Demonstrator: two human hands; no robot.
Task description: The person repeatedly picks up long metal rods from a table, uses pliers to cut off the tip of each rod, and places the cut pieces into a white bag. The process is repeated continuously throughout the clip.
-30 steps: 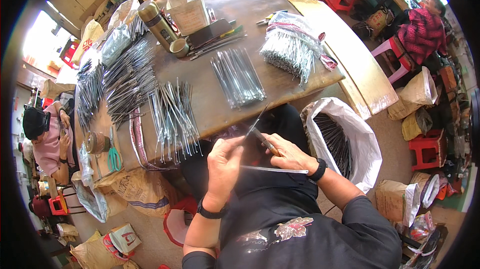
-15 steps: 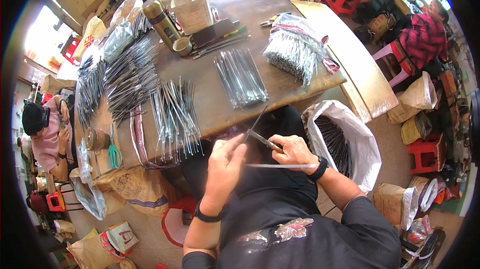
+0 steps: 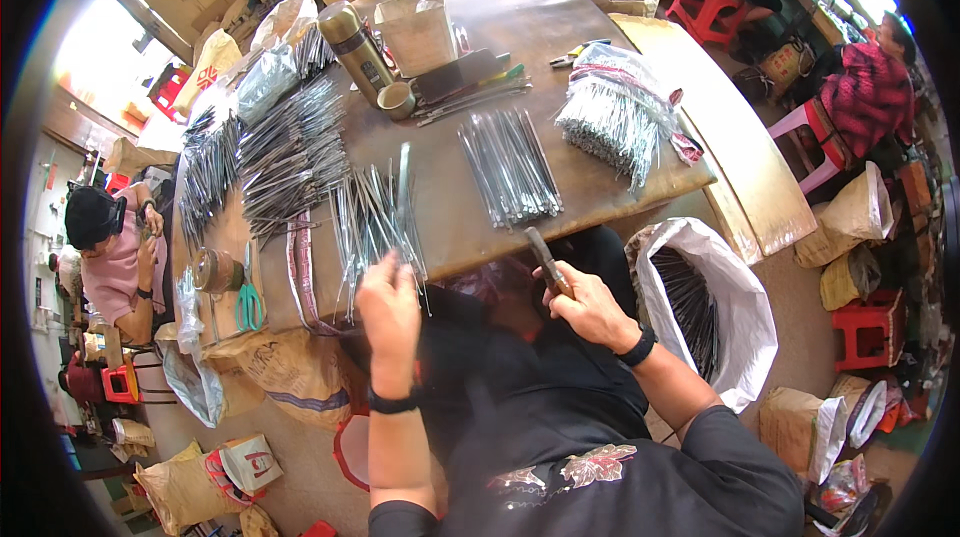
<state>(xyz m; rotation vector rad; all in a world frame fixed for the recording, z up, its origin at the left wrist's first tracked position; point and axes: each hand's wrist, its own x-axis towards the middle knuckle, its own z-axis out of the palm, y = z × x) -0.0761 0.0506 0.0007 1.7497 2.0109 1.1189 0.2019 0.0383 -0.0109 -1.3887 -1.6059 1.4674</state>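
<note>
My left hand is closed in a pinch and blurred, over the near end of a loose pile of thin metal rods. From its fingertips a pale, smeared rod seems to rise. My right hand wraps round the brown handle of a short knife-like tool, its flat grey blade pointing up at the table edge. Just beyond the blade lies a neat row of metal rods. To its right, a bundle of whitish rods sits partly wrapped in clear plastic.
More rod heaps cover the left of the brown table. A flask, a cup and a cardboard box stand behind. Teal scissors lie left. An open white sack of dark rods stands by my right arm. Other people sit around.
My left hand has moved left, from beside the tool to the loose rod pile. My right hand still grips the tool, its blade now turned more upright. The whole view has shifted slightly.
</note>
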